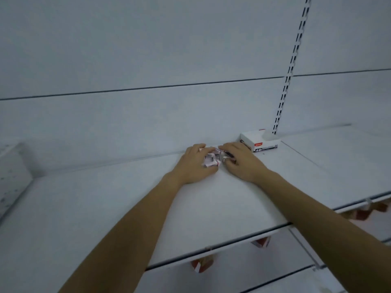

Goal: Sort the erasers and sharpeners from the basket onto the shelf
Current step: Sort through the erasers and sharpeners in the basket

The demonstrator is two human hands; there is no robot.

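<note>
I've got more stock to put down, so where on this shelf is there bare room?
The shelf is bare left of the left hand, between the two forearms, and on the panel right of the 4B box. It is crowded at the back, where that hand and the right hand cup the erasers beside the box.

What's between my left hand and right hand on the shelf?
A cluster of small white packets with red and black print, likely erasers, lies between the left hand and right hand, seen in the head view.
</note>
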